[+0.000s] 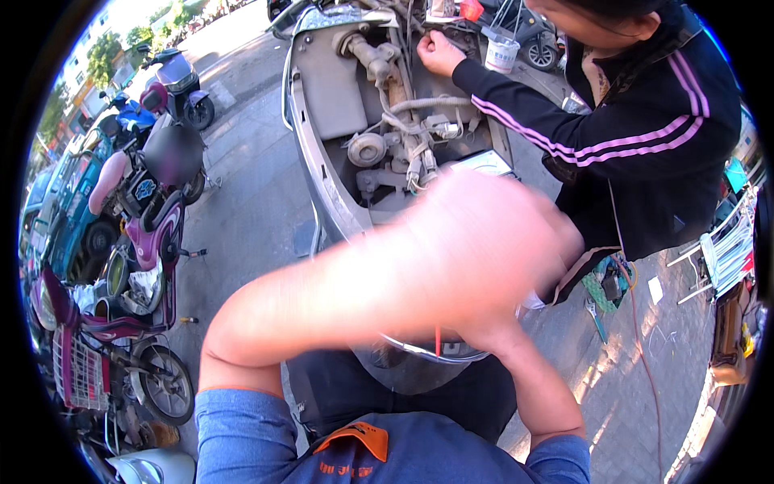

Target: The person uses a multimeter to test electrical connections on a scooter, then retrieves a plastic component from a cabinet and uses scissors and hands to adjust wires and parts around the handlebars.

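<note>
My left arm reaches across the middle, and my left hand [500,234] is smeared by motion above the scooter's rear end; its fingers cannot be made out. Underneath it, my right hand [488,327] is mostly hidden, with only the wrist side showing. A thin red rod or wire [438,340] stands just left of the right hand. Before me is a scooter with its cover off, baring a dusty frame, a wiring bundle [419,105], connectors and a round horn-like part [368,150]. A pale flat item [484,164] peeks out beyond my left hand.
A co-worker in a striped black jacket [637,153] leans in at the right, one hand [439,53] at the scooter's far end. A white cup [501,50] hangs there. Parked scooters [153,234] line the left. Pliers-like tool [597,321] and a hose [641,355] lie at right.
</note>
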Demonstrator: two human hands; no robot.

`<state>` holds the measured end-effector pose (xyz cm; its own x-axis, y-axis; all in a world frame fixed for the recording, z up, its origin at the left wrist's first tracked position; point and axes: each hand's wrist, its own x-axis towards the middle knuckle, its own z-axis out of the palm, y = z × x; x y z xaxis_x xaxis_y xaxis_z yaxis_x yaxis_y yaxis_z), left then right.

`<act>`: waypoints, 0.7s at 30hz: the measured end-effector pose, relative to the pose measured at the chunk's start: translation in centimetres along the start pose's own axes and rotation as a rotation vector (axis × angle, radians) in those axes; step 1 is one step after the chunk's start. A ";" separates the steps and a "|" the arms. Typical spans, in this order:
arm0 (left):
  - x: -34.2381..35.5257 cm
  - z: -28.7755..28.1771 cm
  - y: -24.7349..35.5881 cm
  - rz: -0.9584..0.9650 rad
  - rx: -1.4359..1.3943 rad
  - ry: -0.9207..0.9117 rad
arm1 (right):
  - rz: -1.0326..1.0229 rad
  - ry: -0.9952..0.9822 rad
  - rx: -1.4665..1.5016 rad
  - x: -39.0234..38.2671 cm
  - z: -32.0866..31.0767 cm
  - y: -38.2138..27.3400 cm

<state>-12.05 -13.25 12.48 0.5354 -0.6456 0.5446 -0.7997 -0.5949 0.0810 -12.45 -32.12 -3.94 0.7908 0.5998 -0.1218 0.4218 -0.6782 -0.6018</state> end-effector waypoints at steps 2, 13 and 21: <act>-0.4 -2.5 5.8 0.205 0.078 -0.139 | 0.012 0.023 0.078 -0.2 0.0 -0.7; -2.2 -4.8 9.6 0.363 0.125 -0.370 | 0.076 -0.139 0.038 -0.9 -0.4 -0.3; -3.7 -2.0 5.1 0.006 -0.102 -0.187 | -0.094 -0.378 0.038 -2.0 -1.8 2.3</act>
<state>-18.66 -12.89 12.54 0.5639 -0.7321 0.3820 -0.8214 -0.5453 0.1673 -12.27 -35.56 -3.67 0.5272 0.7774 -0.3430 0.4621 -0.6011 -0.6521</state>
